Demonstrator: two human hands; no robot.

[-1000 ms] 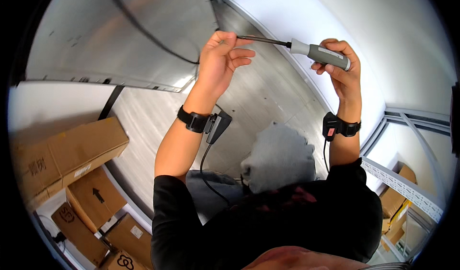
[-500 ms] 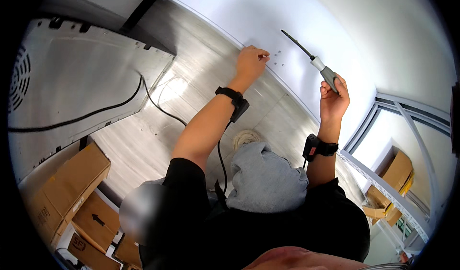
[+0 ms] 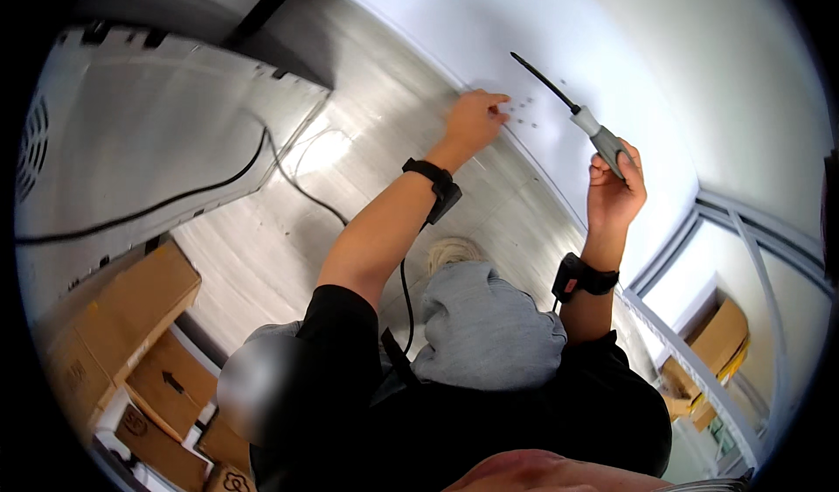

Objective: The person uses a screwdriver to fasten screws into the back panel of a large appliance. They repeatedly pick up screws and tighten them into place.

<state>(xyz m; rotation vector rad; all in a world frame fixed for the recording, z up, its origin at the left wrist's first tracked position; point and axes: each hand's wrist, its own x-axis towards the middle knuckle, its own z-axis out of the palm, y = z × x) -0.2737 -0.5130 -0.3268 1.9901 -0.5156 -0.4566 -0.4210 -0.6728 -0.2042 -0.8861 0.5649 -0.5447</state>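
Head view: my right hand [image 3: 617, 182] is wrapped around the handle of a grey screwdriver [image 3: 588, 123] with a light-grey collar and a slim dark shaft. Seen from above, the tool lies across the smooth white flat panel [image 3: 603, 38], its shaft slanting away from me to the left; I cannot tell its clearance from the panel. My left hand [image 3: 476, 127] is at the panel's left edge, index finger extended, thumb below it; I cannot tell whether anything is pinched. Beside these fingertips, small grey dot-like pieces [image 3: 534, 126] show on the panel. The silvery sheet-metal casing [image 3: 175, 116] stands left of the panel.
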